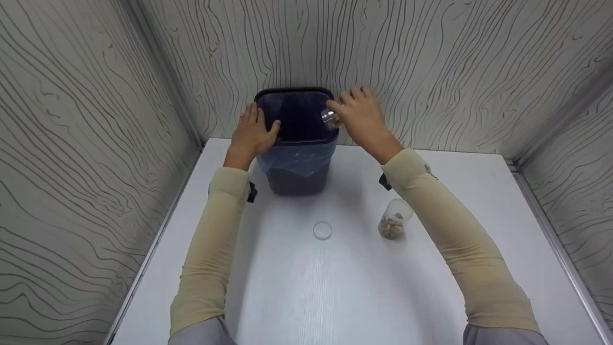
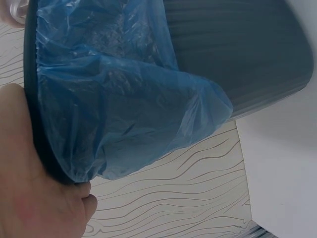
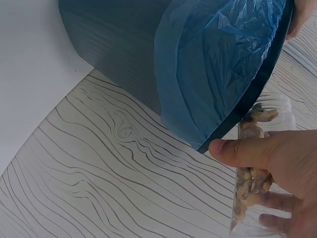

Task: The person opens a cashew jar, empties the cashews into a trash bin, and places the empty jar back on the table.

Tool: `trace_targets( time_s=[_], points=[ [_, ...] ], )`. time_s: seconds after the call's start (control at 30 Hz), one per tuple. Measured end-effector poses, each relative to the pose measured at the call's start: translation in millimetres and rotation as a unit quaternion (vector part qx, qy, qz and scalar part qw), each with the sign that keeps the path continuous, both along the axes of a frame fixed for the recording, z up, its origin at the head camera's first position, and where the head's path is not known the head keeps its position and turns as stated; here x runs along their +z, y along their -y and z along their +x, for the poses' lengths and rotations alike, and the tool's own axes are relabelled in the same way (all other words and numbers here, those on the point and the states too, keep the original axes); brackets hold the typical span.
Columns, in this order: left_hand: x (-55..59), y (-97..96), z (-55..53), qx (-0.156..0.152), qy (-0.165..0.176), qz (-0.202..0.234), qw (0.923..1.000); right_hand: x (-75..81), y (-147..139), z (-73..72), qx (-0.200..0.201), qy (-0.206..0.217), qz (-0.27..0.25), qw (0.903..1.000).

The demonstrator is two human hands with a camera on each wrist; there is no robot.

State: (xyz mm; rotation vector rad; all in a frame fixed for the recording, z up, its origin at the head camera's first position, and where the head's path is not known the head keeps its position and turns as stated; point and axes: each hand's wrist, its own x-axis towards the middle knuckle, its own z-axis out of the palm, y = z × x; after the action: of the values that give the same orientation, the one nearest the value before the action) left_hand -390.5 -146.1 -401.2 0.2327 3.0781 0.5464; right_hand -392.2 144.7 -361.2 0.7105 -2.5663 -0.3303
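A dark trash bin (image 1: 298,184) lined with a blue plastic bag (image 2: 124,109) stands against the back wall. My left hand (image 1: 252,132) holds its left rim, the thumb over the opening and curled fingertips outside the rim in the left wrist view. In my right hand (image 1: 361,117) is a clear jar (image 3: 285,111), tipped on its side with its mouth at the bin's right rim. Brown and tan lumpy pieces (image 3: 255,181) lie along the inside of this jar; their kind is unclear. The right thumb touches or nearly touches the bin's rim.
On the white table (image 1: 297,278), a second clear jar (image 1: 395,219) with tan pieces at its bottom stands near the right forearm. A round clear disc (image 1: 322,231), lid-like, lies in front of the bin. Wood-patterned walls (image 1: 431,72) close in the back and both sides.
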Motion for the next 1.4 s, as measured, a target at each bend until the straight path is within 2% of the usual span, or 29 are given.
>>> trace_targets(
  time_s=[0.37, 1.0, 1.23, 1.4],
  points=[
    [-0.8, 0.4, 0.6, 0.001, -0.007, 0.005, 1.0000, -4.7, 0.4, -2.7, 0.036, -0.045, -0.011, 0.9983],
    [-0.9, 1.6, 0.8, 0.002, -0.004, -0.004, 1.0000, -6.3, 5.3, -1.9, 0.048, -0.030, -0.003, 0.9984],
    [0.0, 1.7, 0.6, 0.001, -0.001, -0.001, 1.0000, -5.2, 4.4, -1.4, 0.048, -0.043, 0.001, 0.9979],
    [0.6, 1.9, 1.3, 0.001, 0.005, 0.001, 1.0000, -5.6, 4.1, -1.3, 0.041, -0.026, 0.003, 0.9988]
  ],
)
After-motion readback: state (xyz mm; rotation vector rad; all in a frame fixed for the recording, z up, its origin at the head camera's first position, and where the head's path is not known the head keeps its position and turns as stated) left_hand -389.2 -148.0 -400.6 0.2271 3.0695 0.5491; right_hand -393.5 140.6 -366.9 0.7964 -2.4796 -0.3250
